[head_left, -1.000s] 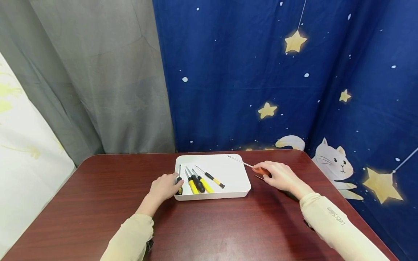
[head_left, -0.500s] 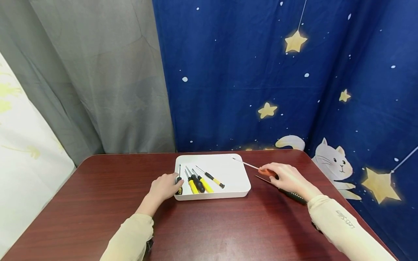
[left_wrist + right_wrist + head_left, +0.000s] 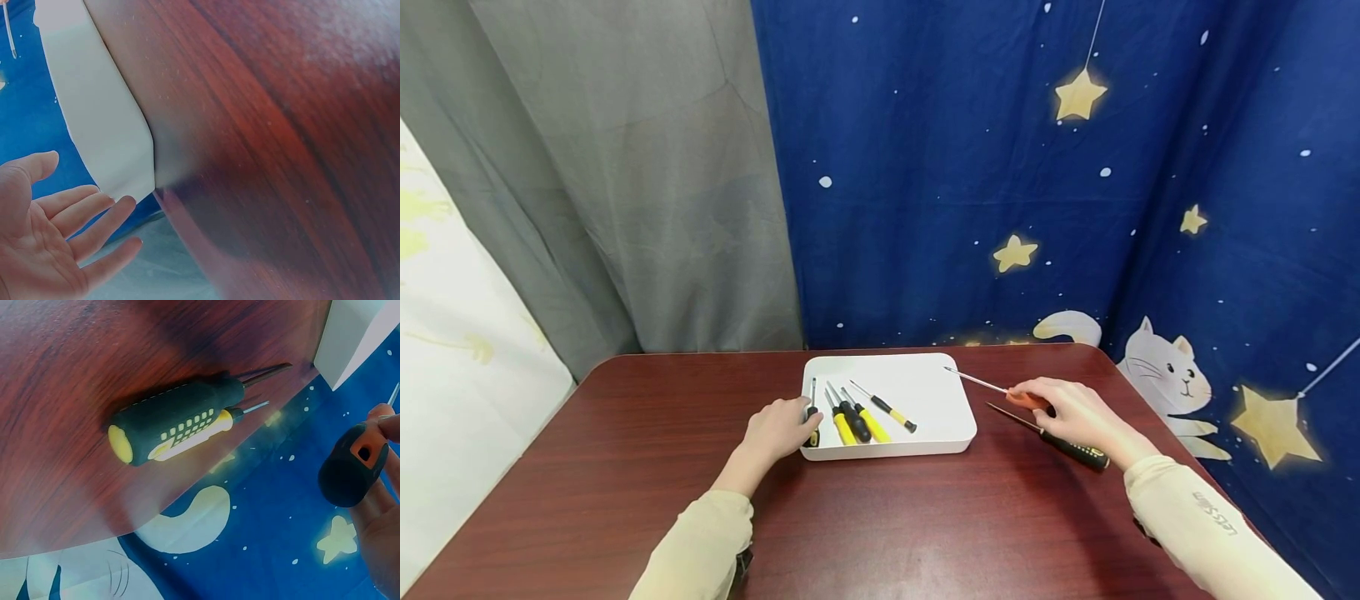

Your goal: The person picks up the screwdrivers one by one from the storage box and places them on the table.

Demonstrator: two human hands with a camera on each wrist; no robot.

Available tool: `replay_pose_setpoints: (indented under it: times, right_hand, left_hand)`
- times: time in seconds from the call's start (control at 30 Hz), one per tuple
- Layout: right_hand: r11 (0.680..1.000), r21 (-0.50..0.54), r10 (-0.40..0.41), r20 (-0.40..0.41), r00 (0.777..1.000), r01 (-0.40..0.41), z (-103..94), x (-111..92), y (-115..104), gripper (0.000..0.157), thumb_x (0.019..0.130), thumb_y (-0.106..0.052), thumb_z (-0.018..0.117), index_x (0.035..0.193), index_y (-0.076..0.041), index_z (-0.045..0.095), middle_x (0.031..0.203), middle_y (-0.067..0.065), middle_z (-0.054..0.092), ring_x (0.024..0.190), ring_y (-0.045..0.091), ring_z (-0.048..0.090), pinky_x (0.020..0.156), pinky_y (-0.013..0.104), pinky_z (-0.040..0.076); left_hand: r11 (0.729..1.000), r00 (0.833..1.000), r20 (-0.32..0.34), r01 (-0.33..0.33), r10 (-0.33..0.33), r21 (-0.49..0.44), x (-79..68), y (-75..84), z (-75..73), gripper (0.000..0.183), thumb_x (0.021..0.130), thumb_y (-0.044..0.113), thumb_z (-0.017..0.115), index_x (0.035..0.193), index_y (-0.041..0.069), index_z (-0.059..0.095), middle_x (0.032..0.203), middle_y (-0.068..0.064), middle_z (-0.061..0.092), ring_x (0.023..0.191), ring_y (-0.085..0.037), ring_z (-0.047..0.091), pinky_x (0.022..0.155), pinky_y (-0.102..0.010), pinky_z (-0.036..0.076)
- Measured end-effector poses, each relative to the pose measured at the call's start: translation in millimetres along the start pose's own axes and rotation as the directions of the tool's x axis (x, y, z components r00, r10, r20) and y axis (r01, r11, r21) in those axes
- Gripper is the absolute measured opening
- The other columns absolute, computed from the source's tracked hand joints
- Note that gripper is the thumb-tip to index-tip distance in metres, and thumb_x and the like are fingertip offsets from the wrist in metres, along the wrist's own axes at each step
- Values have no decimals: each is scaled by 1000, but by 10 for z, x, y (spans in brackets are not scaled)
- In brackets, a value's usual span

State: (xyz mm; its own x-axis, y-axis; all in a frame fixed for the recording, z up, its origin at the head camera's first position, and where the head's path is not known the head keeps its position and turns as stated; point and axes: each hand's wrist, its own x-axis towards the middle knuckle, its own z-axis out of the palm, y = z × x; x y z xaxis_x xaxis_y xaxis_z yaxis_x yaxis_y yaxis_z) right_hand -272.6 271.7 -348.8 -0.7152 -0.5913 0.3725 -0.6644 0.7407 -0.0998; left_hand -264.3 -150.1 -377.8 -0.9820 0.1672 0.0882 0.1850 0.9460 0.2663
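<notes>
My right hand (image 3: 1071,408) holds a screwdriver (image 3: 1026,401) by its orange-and-black handle, above the table to the right of the white tray (image 3: 936,400). Its metal shaft points left, the tip over the tray's right side. Below that hand a black-handled screwdriver (image 3: 1078,452) lies on the table. In the right wrist view a yellow-handled screwdriver (image 3: 209,434) shows beside it, partly hidden. At the tray's left edge rests my left hand (image 3: 780,429), its fingers loosely extended in the left wrist view. Next to its thumb a small black screwdriver (image 3: 812,421) lies inside the tray.
Several more screwdrivers lie in the tray's left half: a yellow-handled one (image 3: 843,428), a black one (image 3: 857,427), another yellow one (image 3: 874,427) and a thin one (image 3: 892,412). A blue star-patterned curtain (image 3: 925,208) hangs behind the table (image 3: 880,525).
My right hand has shifted to the right with the orange screwdriver, drawing its tip rightward across the tray. More of the black screwdriver on the table now shows. My left hand stays in place.
</notes>
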Motion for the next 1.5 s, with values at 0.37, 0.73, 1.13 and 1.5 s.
replay_pose_setpoints:
  times: [0.37, 0.73, 1.13, 1.5]
  right_hand:
    - [1000, -19, -22, -24, 999, 21, -18, -135, 61, 40, 67, -3, 62, 104, -17, 61, 93, -4, 59, 68, 7, 47, 58, 30, 40]
    - [999, -21, -37, -34, 999, 36, -17, -243, 114, 41, 65, 0, 64, 102, -18, 61, 92, -5, 59, 67, 5, 47, 57, 28, 39]
    - [999, -5, -34, -38, 999, 34, -17, -424, 201, 42, 65, 1, 67, 102, -18, 60, 91, -7, 58, 66, 5, 47, 56, 27, 39]
    - [999, 6, -34, -28, 999, 34, 27, -553, 228, 41, 65, 0, 66, 100, -20, 61, 95, -8, 60, 70, 6, 50, 59, 26, 39]
  left_hand:
    - [1000, 1000, -4, 2, -2, -7, 5, -9, 5, 29, 84, 33, 54, 94, 7, 62, 77, -8, 60, 64, -23, 55, 51, -40, 40]
    - [1000, 1000, 2, 5, -5, -5, -3, -6, 7, 37, 84, 34, 54, 106, 5, 61, 88, -12, 62, 73, -28, 57, 55, -43, 43]
    - [1000, 1000, -8, 6, -6, -3, 0, -6, 8, 34, 84, 33, 54, 102, 6, 62, 84, -11, 61, 69, -26, 57, 54, -42, 42]
    - [1000, 1000, -6, 5, -5, -3, -1, -4, 16, 31, 84, 33, 55, 98, 6, 62, 80, -10, 61, 65, -23, 55, 52, -40, 41]
